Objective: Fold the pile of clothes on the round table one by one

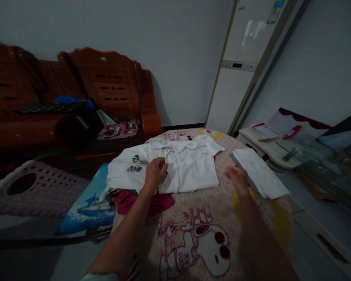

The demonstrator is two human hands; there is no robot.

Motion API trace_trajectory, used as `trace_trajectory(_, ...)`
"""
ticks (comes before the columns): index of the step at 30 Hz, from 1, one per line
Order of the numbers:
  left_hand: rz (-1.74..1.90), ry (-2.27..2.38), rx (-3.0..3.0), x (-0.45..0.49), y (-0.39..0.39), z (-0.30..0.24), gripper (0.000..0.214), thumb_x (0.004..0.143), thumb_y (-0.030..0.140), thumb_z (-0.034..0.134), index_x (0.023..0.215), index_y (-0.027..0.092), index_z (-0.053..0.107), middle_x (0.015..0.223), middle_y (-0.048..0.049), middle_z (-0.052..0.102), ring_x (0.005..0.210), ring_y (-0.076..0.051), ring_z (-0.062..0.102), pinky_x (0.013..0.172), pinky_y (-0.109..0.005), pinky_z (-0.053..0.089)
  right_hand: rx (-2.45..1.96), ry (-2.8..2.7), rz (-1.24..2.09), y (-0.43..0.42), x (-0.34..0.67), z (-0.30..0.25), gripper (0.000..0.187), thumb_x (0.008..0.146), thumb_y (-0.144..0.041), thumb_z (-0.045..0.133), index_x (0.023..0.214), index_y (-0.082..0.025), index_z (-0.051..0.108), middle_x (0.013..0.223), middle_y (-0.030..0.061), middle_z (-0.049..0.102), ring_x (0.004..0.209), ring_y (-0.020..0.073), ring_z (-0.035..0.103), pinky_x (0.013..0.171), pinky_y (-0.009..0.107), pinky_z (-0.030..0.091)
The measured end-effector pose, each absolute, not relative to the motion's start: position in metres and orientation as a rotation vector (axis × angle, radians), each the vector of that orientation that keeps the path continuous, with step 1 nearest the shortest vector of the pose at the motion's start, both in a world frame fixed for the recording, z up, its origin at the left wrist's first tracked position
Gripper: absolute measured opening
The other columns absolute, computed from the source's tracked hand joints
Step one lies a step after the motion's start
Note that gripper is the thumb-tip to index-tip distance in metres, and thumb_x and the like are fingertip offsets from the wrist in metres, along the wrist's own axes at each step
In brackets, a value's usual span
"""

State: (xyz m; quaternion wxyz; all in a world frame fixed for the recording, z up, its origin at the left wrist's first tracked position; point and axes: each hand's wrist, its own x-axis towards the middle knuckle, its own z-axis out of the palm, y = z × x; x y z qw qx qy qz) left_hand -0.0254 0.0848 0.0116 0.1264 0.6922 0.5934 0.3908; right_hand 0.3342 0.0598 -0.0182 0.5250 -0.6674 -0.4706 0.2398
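A white collared shirt (195, 171) lies spread across the round table, with its collar toward the far side. My left hand (156, 171) is over the shirt's middle, fingers curled and seemingly pinching its fabric. To its left, dark printed figures and letters show on the white cloth. My right hand (236, 177) is closed just right of the shirt, above the tablecloth, with nothing visible in it. Beside that hand lies a folded white garment (260, 171) with a grey edge. Dark red cloth (160, 203) sticks out from under the shirt near my left forearm.
A pink tablecloth (190, 207) with cartoon prints covers the table. Left stand a blue printed cushion (87, 203), a woven plastic basket (43, 189) and a wooden bench (105, 86) with clothes. A tall air conditioner (236, 78) and a glass-topped table (324, 156) are at the right.
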Motion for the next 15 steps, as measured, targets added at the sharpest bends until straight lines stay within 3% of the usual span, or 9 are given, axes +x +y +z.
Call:
trace_trajectory(3,0.989,1.702,1.956,-0.015,0.05,-0.013,0.03,0.086,0.036,0.057,0.105,0.014,0.062,0.099,-0.0106,0.069,0.086,-0.021,0.067,0.083,-0.034,0.053,-1.847,-1.329,0.539,0.035,0.32,-0.037,0.034,0.073,-0.045,0.055,0.059,-0.016,0.066,0.053,0.0029,0.061,0.055,0.017,0.058,0.054,0.026,0.042)
trace_trajectory(7,0.972,1.738,1.952,-0.006,0.027,-0.025,0.045,0.08,0.036,0.066,0.118,0.012,0.055,0.118,-0.0171,0.064,0.104,-0.027,0.064,0.091,-0.04,0.051,-1.983,-1.526,0.416,0.021,0.298,-0.034,0.037,0.077,-0.049,0.056,0.058,-0.018,0.065,0.059,0.0043,0.065,0.059,0.0171,0.059,0.057,0.026,0.037)
trace_trajectory(10,0.815,1.674,1.978,-0.015,0.021,-0.029,0.053,0.07,0.028,0.074,0.118,0.015,0.055,0.127,-0.0163,0.061,0.118,-0.029,0.059,0.101,-0.042,0.047,-1.935,-1.558,0.532,0.019,0.292,-0.03,0.029,0.072,-0.046,0.062,0.065,-0.018,0.068,0.063,0.0038,0.067,0.062,0.0181,0.06,0.06,0.027,0.039)
trace_trajectory(12,0.741,1.587,2.008,-0.023,0.02,-0.029,0.048,0.067,0.02,0.072,0.113,0.017,0.06,0.128,-0.0129,0.062,0.122,-0.028,0.057,0.105,-0.042,0.044,-1.809,-1.518,0.615,0.02,0.29,-0.03,0.025,0.069,-0.043,0.064,0.071,-0.019,0.069,0.069,0.0037,0.069,0.067,0.0192,0.062,0.064,0.027,0.043)
trace_trajectory(15,0.783,1.485,1.989,-0.025,0.023,-0.021,0.028,0.075,0.016,0.06,0.102,0.018,0.066,0.12,-0.0099,0.067,0.117,-0.025,0.059,0.104,-0.039,0.044,-1.593,-1.362,0.648,0.027,0.284,-0.029,0.026,0.068,-0.042,0.063,0.074,-0.018,0.069,0.075,0.0038,0.07,0.072,0.0199,0.062,0.068,0.028,0.046)
